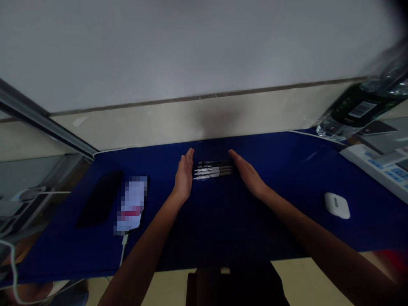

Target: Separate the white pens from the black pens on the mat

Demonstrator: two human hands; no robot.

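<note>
Several pens point(213, 171) lie side by side in a row on the blue table cover point(223, 229), some white and grey, others dark. At their left ends stands my left hand point(185, 175), upright on its edge with the fingers stretched out. My right hand point(247, 172) is held the same way at the right ends, palm facing inward. Both palms are very close to the pens; I cannot tell whether they touch them. Neither hand grips anything.
To the left lie a phone with a lit screen point(132, 204) on a white cable point(123, 248) and a dark flat object point(100, 199). On the right are a white earbud case point(337, 205), a telephone-like device with blue buttons point(382, 170) and a plastic bottle point(357, 106). A wall point(159, 121) borders the back.
</note>
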